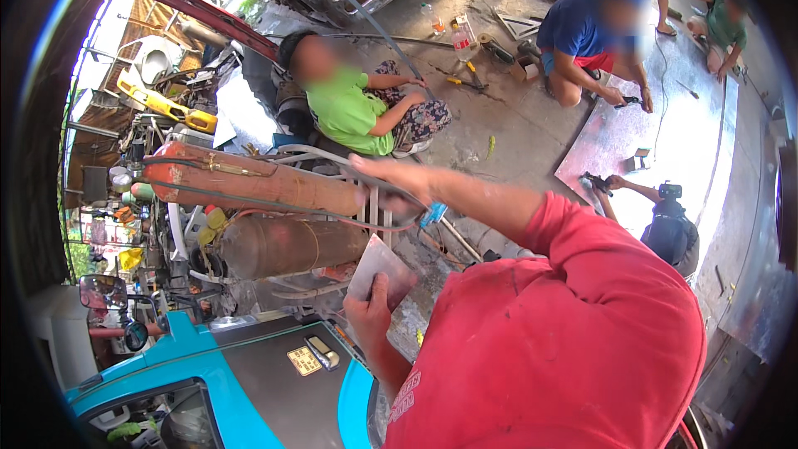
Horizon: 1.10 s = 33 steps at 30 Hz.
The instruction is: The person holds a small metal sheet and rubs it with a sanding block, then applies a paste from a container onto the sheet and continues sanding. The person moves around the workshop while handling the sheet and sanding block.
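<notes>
My left hand (370, 312) holds a small, flat, grey metal plate (382, 273), its thumb pressed on the face and the other fingers mostly hidden. The plate is tilted and reflects some red. Farther up, my right hand (395, 179) reaches out with its fingers stretched, over the bent metal frame by the gas cylinders; blur hides whether it touches that frame. A rust-red gas cylinder (258, 183) lies just beyond it in the picture. Beside that one is a brown cylinder (291, 245). A dark hose (291, 209) runs along the red cylinder toward my right hand.
A seated person in a green shirt (345, 112) is close to my right hand. Another in blue (578, 25) crouches at a large shiny metal sheet (582, 150), with more people around it. A turquoise vehicle (245, 399) stands below my left hand. Tools and bottles lie on the floor.
</notes>
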Motion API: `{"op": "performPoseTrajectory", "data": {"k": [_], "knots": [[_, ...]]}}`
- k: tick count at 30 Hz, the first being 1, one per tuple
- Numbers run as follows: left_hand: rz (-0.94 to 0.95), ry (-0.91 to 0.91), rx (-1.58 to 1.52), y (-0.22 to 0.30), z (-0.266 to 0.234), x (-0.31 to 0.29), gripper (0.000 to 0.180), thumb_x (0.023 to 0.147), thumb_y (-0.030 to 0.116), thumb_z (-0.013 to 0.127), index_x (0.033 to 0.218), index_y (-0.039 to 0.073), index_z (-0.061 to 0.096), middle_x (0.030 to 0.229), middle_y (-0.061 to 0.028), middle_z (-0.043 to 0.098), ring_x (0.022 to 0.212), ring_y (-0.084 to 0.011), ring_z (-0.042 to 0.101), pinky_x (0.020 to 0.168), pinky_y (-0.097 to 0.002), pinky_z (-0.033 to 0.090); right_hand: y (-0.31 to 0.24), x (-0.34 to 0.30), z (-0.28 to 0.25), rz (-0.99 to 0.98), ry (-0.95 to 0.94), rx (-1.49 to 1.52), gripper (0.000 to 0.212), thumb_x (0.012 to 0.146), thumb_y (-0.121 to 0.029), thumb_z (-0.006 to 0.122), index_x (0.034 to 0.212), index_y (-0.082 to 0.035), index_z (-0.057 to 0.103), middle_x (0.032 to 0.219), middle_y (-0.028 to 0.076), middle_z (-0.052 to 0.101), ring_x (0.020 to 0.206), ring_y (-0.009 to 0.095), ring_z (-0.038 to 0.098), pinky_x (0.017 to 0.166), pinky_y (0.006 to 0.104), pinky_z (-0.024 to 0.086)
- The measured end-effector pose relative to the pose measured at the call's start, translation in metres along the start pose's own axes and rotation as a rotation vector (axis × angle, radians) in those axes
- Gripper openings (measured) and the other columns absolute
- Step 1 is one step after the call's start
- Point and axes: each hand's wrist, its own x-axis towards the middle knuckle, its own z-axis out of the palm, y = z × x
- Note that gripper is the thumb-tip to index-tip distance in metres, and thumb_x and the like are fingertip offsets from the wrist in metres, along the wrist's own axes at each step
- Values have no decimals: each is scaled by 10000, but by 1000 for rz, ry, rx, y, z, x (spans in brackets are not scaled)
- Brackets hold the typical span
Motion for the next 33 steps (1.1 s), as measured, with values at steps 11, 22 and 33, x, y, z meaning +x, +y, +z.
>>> {"op": "performPoseTrajectory", "data": {"k": [11, 22, 33], "knots": [[-55, -187, 39, -8, 14, 1, 292, 1005, 164, 771, 1168, -78, 764, 1017, -99, 808, 915, -156, 733, 802, -338, 565, 98, -52, -5, -48, -69, -258, 1107, 975, -779, 588, 1743, -84, 196, 1547, 178, 528, 1369, 257, 512, 1041, 431, 503], [-138, -393, -20, -37, 4, -1, 271, 1013, 173, 753, 1154, -58, 763, 1015, -129, 813, 948, -181, 760, 816, -357, 577, 138, -63, 12, -173, 173, -533, 939, 1064, -639, 532, 1751, -120, 158, 1726, 264, 335, 1618, 362, 296, 1310, 430, 232], [35, -354, -40, -17, 77, 30, 251, 1027, 211, 737, 1109, -26, 749, 936, -170, 765, 844, -275, 764, 739, -388, 569, 88, -68, -66, -269, 128, -19, 1003, 992, -496, 610, 1765, -129, 86, 1746, 125, 329, 1410, 259, 508, 1188, 445, 376]]}}
